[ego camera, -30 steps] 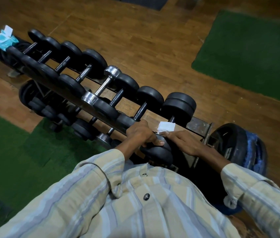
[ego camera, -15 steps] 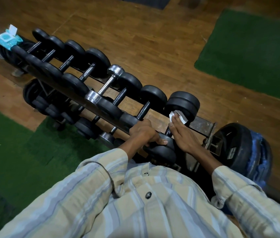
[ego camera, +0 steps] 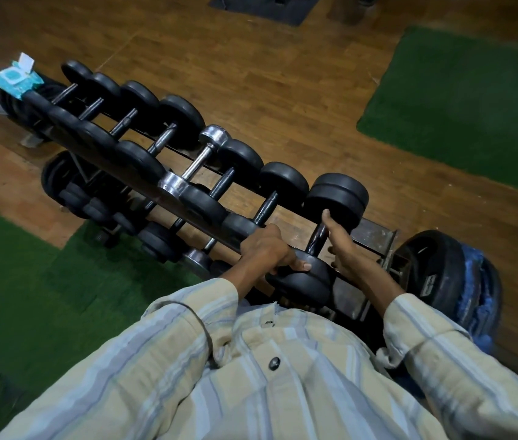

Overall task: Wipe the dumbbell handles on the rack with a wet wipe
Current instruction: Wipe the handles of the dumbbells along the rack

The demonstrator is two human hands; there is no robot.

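Note:
A long rack (ego camera: 375, 233) holds a row of black dumbbells, plus one chrome dumbbell (ego camera: 202, 160) in the middle. My left hand (ego camera: 270, 252) grips the near head of the nearest dumbbell (ego camera: 310, 279), at the rack's right end. My right hand (ego camera: 345, 252) lies against the right side of that dumbbell's dark handle (ego camera: 316, 239). Its thumb reaches up to the far head and its fingers are curled. The white wet wipe is hidden under this hand.
A blue wet-wipe packet (ego camera: 16, 76) with its flap up sits on the rack's far left end. A lower tier (ego camera: 156, 239) carries more dumbbells. Black weight plates (ego camera: 438, 268) with a blue object stand just right of the rack. Green mats (ego camera: 473, 106) lie on the wooden floor.
My right hand carried the wipe from the near head up to the far head, then down against the handle, where the wipe went out of sight. My left hand kept its grip.

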